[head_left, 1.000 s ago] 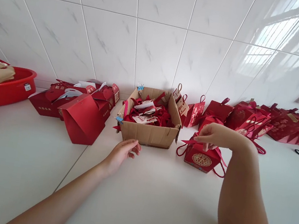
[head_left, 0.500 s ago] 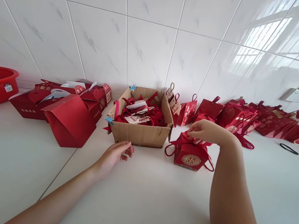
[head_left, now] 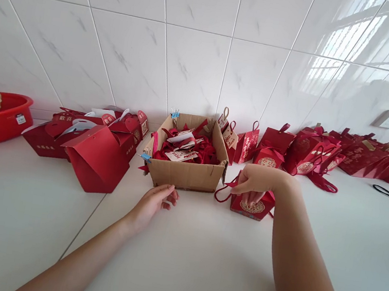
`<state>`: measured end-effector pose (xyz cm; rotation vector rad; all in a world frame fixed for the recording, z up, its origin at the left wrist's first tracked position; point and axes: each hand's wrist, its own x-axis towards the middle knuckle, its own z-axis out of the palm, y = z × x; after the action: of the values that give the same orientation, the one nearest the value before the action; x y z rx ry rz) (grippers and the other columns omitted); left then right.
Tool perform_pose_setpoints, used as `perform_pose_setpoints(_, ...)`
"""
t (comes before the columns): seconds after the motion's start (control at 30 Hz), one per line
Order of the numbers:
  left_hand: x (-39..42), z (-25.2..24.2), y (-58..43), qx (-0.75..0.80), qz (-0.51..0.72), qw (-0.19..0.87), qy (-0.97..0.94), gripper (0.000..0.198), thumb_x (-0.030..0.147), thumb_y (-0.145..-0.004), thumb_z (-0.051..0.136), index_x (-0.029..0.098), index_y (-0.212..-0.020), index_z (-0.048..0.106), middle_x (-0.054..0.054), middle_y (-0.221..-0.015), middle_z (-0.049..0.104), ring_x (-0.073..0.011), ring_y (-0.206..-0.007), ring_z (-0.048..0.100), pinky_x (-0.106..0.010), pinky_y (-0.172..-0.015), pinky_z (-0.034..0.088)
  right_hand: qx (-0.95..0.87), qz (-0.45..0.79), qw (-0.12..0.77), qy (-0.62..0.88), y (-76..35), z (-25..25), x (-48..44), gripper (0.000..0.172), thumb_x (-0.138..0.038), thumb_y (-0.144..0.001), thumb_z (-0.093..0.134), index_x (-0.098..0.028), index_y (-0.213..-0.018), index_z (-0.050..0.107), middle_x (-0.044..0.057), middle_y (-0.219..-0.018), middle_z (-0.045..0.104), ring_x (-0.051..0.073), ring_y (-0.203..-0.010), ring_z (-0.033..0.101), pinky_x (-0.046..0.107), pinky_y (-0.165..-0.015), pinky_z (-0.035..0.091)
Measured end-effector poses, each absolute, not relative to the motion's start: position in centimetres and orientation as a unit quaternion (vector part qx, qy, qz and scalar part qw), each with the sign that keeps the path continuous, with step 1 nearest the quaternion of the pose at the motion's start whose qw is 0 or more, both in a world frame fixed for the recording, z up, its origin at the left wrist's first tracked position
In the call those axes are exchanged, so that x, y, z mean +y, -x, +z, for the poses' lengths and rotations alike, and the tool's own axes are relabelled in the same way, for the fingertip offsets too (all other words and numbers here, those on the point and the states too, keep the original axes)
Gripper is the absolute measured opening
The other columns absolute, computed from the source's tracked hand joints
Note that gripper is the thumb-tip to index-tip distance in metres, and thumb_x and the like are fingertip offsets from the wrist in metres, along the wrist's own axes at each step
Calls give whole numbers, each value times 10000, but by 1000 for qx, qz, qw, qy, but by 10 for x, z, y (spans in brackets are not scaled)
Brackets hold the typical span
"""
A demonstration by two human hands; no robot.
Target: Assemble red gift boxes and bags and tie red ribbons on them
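Left hand (head_left: 154, 203) lies before cardboard box (head_left: 184, 177), fingers slightly apart. Right of it, right hand (head_left: 255, 183) overlaps gold-emblem gift box (head_left: 256, 210); pinch indeterminable. Left: red carton (head_left: 46, 138), "歡喜".

The corded box (head_left: 246, 212) is red with a gold emblem (head_left: 256, 207) — the wall tiles (head_left: 194, 67), grey-veined white.

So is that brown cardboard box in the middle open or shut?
Open: the brown cardboard box shows no cover over its top, and red ribbons and white printed paper tags lie visible inside.
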<state>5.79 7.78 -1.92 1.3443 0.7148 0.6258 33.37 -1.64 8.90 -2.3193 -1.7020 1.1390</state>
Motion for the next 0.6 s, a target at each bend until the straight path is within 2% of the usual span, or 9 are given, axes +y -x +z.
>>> perform_pose_setpoints(0.1, 78, -21, -59, 316, 271, 673, -611, 366, 520, -816, 566, 171, -705, 545, -30, -807, 561, -157, -745, 535, -265, -649, 381, -554, 229, 20, 800, -337, 85, -9, 323, -471, -760, 651, -182, -617, 633, 62, -674, 677, 195, -631, 663, 271, -549, 491)
perform_pose_setpoints(0.23, 76, -26, -61, 311, 261, 652, -641, 381, 518, -850, 510, 167, -702, 539, -31, -797, 559, -154, -727, 525, -269, -650, 373, -542, 115, 34, 832, -338, 85, -4, 267, -339, -800, 598, -176, -590, 618, 83, -680, 668, 236, -657, 648, 313, -554, 445)
perform_pose_setpoints(0.33, 72, -32, -64, 303, 256, 619, -678, 385, 513, -860, 497, 169, -696, 553, -17, -756, 538, -154, -716, 494, -270, -654, 355, -541, 51, 72, 837, -330, 90, -5, 193, -327, -819, 570, -190, -732, 674, 79, -791, 703, 242, -743, 650, 307, -572, 432)
perform_pose_setpoints(0.43, 68, -37, -66, 283, 238, 585, -722, 364, 477, -840, 564, 167, -649, 579, 5, -704, 499, -144, -684, 436, -268, -648, 319, -552, -8, 119, 825, -316, 95, -7, 212, -356, -859, 524, -231, -888, 693, 47, -948, 720, 223, -849, 641, 288, -607, 426)
perform_pose_setpoints(0.6, 72, -39, -65, 260, 210, 578, -744, 380, 478, -863, 534, 169, -646, 578, 6, -690, 517, -145, -684, 437, -266, -644, 315, -640, -62, 232, 729, -294, 98, 12, 226, -310, -880, 508, -229, -902, 718, 28, -908, 728, 185, -797, 635, 280, -668, 448)
